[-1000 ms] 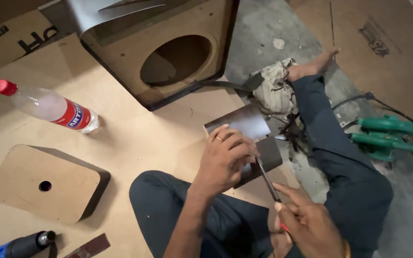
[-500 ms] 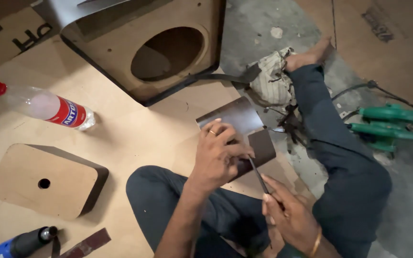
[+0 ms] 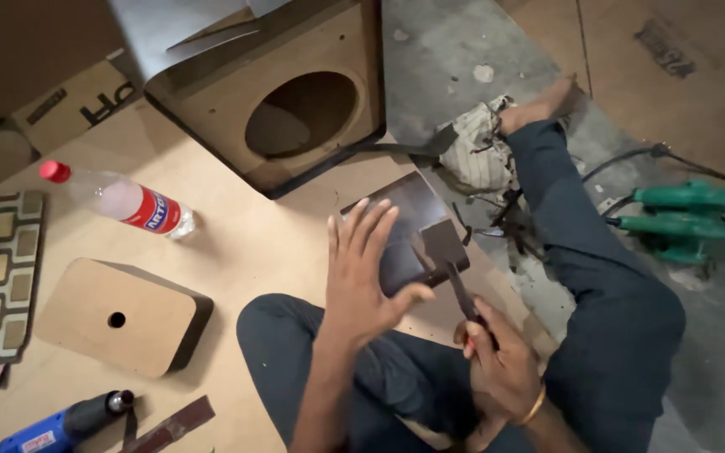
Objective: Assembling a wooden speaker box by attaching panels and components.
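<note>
left hand [image 3: 362, 273]: fingers spread flat, pressing dark rectangular sheet [image 3: 409, 231] against the wooden board floor [image 3: 245, 243] by the knee | right hand [image 3: 505, 369]: fist closed on thin dark blade tool [image 3: 456, 289], tip at sheet's edge | progress: cut looks partial, sheet in one piece

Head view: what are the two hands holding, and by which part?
Right hand grips a thin dark blade-like tool at its lower end. Left hand, fingers spread, presses on the dark grey flat sheet.
</note>
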